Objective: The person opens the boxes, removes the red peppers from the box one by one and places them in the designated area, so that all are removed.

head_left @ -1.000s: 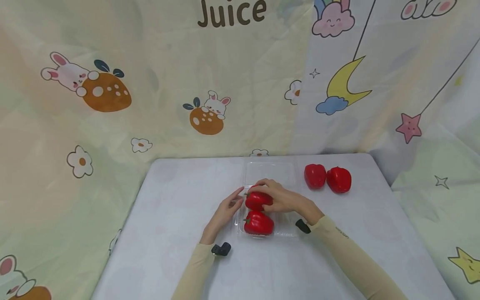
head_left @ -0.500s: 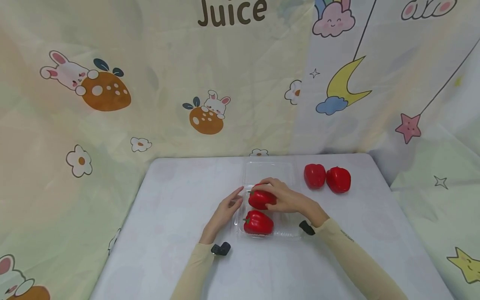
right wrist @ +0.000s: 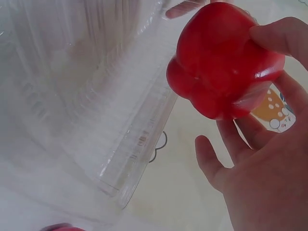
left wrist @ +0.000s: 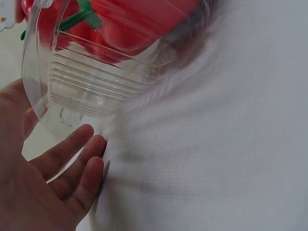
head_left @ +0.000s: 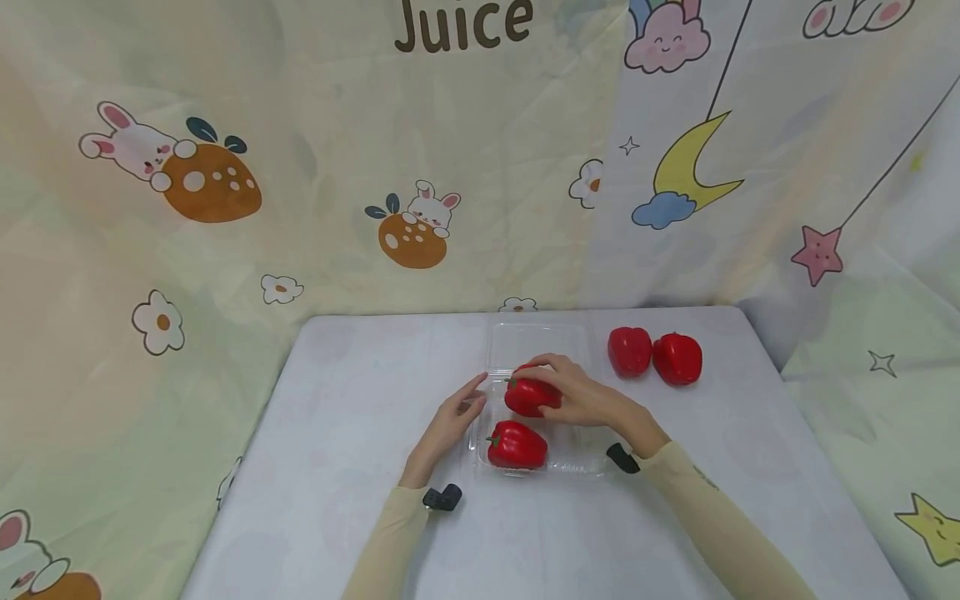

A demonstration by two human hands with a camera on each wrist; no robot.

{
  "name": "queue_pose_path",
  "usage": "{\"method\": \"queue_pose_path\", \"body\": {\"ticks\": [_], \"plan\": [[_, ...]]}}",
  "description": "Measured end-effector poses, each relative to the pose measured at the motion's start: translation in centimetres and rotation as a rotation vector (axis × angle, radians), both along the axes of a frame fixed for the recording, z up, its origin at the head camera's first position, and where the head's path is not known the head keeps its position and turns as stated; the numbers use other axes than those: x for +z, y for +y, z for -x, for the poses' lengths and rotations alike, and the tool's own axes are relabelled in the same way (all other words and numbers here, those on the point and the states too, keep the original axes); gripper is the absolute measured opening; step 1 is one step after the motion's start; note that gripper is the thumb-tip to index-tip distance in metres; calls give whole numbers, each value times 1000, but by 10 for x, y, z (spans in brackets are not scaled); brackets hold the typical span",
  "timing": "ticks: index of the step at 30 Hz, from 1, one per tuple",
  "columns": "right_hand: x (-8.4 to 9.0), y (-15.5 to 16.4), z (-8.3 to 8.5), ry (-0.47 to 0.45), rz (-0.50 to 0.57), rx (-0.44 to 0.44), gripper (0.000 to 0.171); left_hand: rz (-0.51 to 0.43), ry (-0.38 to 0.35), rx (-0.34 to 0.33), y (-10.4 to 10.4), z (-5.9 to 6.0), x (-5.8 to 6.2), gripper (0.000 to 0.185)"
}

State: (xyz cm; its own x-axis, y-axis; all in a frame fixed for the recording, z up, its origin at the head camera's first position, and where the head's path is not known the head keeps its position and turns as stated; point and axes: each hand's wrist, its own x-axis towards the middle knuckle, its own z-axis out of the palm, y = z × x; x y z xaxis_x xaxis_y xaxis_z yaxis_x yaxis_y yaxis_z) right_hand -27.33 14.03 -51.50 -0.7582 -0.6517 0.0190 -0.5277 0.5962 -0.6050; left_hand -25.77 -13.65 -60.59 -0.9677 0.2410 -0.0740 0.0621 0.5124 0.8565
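As we watched, the right hand [head_left: 581,398] drew a red bell pepper [head_left: 529,397], held between curled thumb and fingers, toward three o'clock, above the clear plastic clamshell [head_left: 573,454]. A gap now parted it from the second bell pepper [head_left: 517,446], lying inside at seven o'clock, so we judged its placing unfinished. The left hand [head_left: 452,421], relaxed and holding nothing, stayed by the nine o'clock side.

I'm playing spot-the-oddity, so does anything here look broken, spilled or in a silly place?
Nothing stands out. One red pepper lies in the clear box, the right hand holds a second pepper, and two more peppers sit together on the table. I see no spills or breaks.
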Motion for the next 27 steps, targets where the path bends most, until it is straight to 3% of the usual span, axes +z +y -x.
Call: {"method": "queue_pose_path", "body": {"ticks": [27], "plan": [[-1, 20, -7, 28, 57, -52, 84, -18, 11, 3, 0, 1, -1, 51]]}}
